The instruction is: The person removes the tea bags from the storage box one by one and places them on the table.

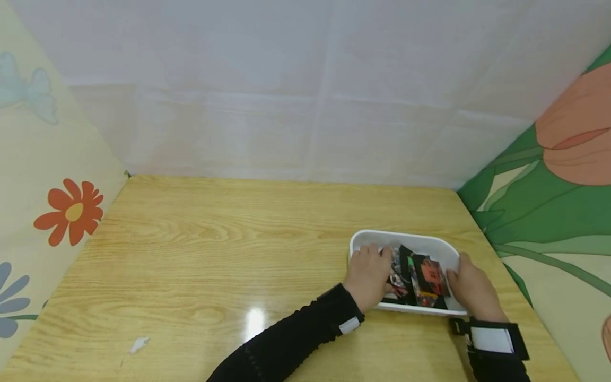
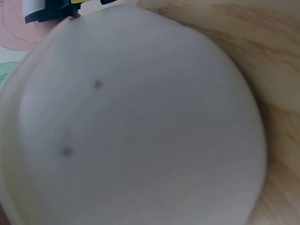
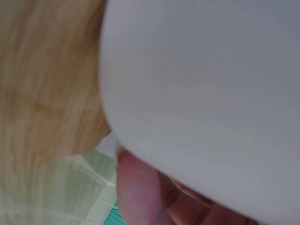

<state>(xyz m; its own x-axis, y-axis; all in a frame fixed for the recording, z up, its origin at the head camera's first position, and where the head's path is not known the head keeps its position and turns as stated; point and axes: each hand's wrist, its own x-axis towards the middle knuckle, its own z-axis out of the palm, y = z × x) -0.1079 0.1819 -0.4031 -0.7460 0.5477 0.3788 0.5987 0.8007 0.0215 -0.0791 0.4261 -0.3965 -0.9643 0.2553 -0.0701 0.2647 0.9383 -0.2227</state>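
Observation:
Toward the right of the table, a white plastic bin (image 1: pixel 406 239) contains several flat, dark pieces with colourful prints (image 1: pixel 420 278), perhaps cards or packets. My left hand (image 1: pixel 369 276) reaches over the bin's left end, its thumb and bent fingers beside the leftmost printed pieces. The fingertips are hidden, so whether they hold a piece or the wall is unclear. At the opposite end my right hand (image 1: pixel 474 289) grips the rim, with the thumb inside. The right wrist view has the thumb (image 3: pixel 138 187) and curled fingers against the bin's pale wall (image 3: pixel 201 93); the left wrist view is mostly bin wall (image 2: pixel 154 112).
The wood-grain table (image 1: pixel 215 249) carries a small white scrap (image 1: pixel 139 345) at the front left. A white sheet (image 1: pixel 286 106) stands behind it. Printed floral panels (image 1: pixel 549 228) flank both sides, and the right one is close to the right hand.

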